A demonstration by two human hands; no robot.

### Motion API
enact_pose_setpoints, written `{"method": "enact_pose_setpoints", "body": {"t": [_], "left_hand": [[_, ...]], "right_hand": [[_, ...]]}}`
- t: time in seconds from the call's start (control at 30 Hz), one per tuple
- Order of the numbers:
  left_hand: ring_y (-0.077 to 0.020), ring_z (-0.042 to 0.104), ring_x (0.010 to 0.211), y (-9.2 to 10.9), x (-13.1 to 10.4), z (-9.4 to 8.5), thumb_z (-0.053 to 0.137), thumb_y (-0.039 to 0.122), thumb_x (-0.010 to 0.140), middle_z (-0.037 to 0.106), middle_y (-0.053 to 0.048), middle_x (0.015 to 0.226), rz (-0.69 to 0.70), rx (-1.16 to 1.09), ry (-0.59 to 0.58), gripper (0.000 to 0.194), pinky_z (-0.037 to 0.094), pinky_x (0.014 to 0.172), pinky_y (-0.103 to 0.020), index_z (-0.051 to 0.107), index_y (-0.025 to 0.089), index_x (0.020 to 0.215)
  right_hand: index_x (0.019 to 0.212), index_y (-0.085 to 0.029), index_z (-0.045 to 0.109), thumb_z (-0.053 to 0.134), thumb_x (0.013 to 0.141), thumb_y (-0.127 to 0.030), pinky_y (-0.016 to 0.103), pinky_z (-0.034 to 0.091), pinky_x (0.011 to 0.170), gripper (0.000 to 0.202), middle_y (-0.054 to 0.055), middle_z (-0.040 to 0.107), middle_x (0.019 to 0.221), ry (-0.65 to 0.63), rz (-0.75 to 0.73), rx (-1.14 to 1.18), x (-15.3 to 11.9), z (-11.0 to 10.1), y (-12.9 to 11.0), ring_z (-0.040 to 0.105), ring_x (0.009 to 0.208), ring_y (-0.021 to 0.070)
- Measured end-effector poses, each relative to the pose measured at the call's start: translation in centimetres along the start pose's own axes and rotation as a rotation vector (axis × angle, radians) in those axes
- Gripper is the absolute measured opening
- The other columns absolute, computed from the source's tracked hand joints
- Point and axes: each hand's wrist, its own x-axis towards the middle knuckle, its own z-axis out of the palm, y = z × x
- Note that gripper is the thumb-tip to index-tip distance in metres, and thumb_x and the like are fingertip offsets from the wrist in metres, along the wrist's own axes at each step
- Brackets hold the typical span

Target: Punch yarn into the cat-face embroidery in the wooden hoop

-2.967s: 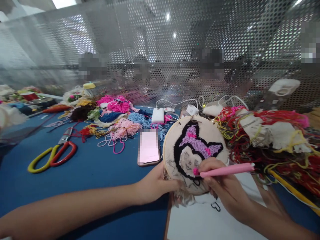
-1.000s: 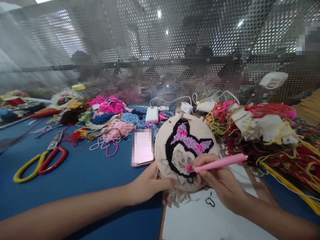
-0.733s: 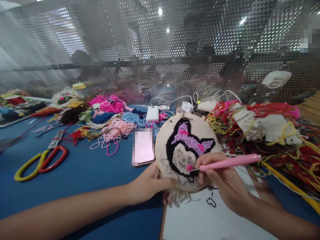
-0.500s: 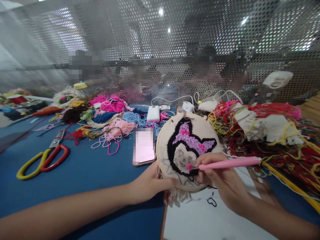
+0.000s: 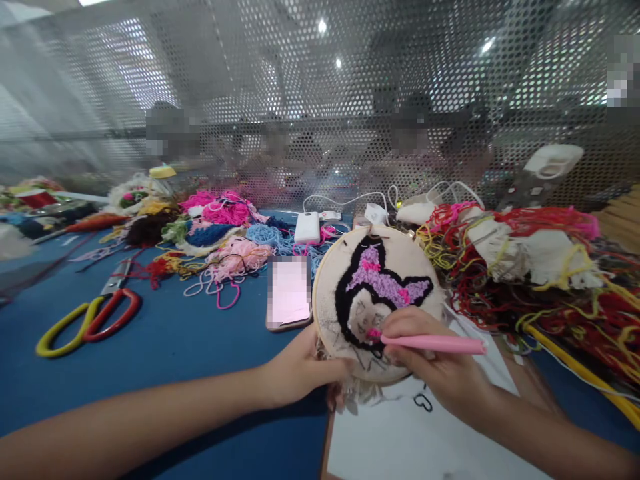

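Left hand (image 5: 303, 368): clamped on the hoop (image 5: 315, 303) at its lower left rim, thumb laid over the front.
Right hand (image 5: 430, 350): closed on the pink tool (image 5: 443, 343), which is held like a pen; its tip is hidden by the fingers, beside a pink tuft.
Hoop: held tilted between the two hands, above the paper (image 5: 395, 440); its cloth (image 5: 330, 287) is worked with a figure in black, purple and pink.
Paper: laid on the right, marked with a black heart shape.
Phone (image 5: 289, 293): laid just left of the hoop, screen lit.
Scissors (image 5: 111, 313): placed well to the left on the blue worktop (image 5: 190, 347), blades pointed away.
Yarn (image 5: 235, 257): heaped behind the phone, and also right of the hoop.
Mesh (image 5: 240, 80): stood behind everything; people are dimly seen through it.
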Motion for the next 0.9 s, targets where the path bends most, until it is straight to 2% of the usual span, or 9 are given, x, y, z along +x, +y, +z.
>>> {"method": "enact_pose_setpoints", "body": {"t": [0.23, 0.37, 0.53, 0.6, 0.73, 0.9], "left_hand": [[-0.0076, 0.05, 0.043, -0.2, -0.2, 0.1, 0.068, 0.032, 0.073, 0.056, 0.002, 0.056, 0.038, 0.086, -0.003, 0.028, 0.044, 0.043, -0.018, 0.056, 0.012, 0.088], [-0.0085, 0.05, 0.041, -0.2, 0.0, 0.0, 0.067, 0.033, 0.074, 0.056, 0.001, 0.051, 0.012, 0.063, -0.015, 0.026, 0.043, 0.042, -0.018, 0.057, 0.012, 0.084], [-0.0076, 0.05, 0.04, 0.4, 0.1, 0.2, 0.067, 0.029, 0.074, 0.057, 0.001, 0.051, 0.011, 0.03, -0.025, 0.024, 0.043, 0.041, -0.017, 0.059, 0.011, 0.087], [-0.0076, 0.051, 0.04, 0.5, 0.1, 0.2, 0.067, 0.029, 0.073, 0.058, 0.001, 0.051, 0.001, 0.018, -0.023, 0.024, 0.044, 0.041, -0.016, 0.059, 0.012, 0.089], [-0.0074, 0.052, 0.04, 0.7, 0.1, 0.2, 0.068, 0.027, 0.073, 0.061, 0.001, 0.053, -0.017, 0.008, -0.014, 0.027, 0.044, 0.04, -0.015, 0.06, 0.013, 0.094], [-0.0074, 0.053, 0.041, 0.8, 0.1, 0.2, 0.067, 0.027, 0.074, 0.06, 0.001, 0.053, -0.016, -0.003, -0.025, 0.026, 0.045, 0.041, -0.015, 0.061, 0.012, 0.094]], "right_hand": [[0.097, -0.026, 0.064, 0.06, 0.083, -0.016, 0.025, 0.052, 0.071, 0.018, 0.003, 0.059, 0.095, -0.092, 0.026, -0.096, -0.3, 0.6, 0.3, 0.062, 0.084, 0.0142], [0.095, -0.024, 0.062, 0.056, 0.086, -0.015, 0.028, 0.051, 0.076, 0.014, 0.004, 0.061, 0.091, -0.055, 0.055, -0.05, -0.2, 0.3, 0.1, 0.06, 0.088, 0.0155], [0.09, -0.022, 0.056, 0.048, 0.09, -0.022, 0.022, 0.047, 0.052, 0.007, 0.0, 0.052, 0.081, 0.01, 0.168, 0.128, -0.4, 0.0, -0.2, 0.055, 0.061, 0.0099], [0.09, -0.022, 0.054, 0.045, 0.092, -0.024, 0.021, 0.045, 0.047, 0.008, -0.001, 0.05, 0.08, 0.009, 0.198, 0.178, -0.6, 0.0, -0.1, 0.052, 0.056, 0.0083], [0.093, -0.023, 0.051, 0.043, 0.093, -0.025, 0.022, 0.047, 0.051, 0.008, -0.001, 0.049, 0.082, 0.043, 0.157, 0.201, -0.6, 0.2, 0.0, 0.054, 0.058, 0.0087], [0.095, -0.025, 0.049, 0.042, 0.094, -0.025, 0.026, 0.049, 0.062, 0.008, 0.0, 0.053, 0.073, 0.095, 0.07, 0.17, -0.6, 0.1, 0.0, 0.057, 0.072, 0.0141]]}}
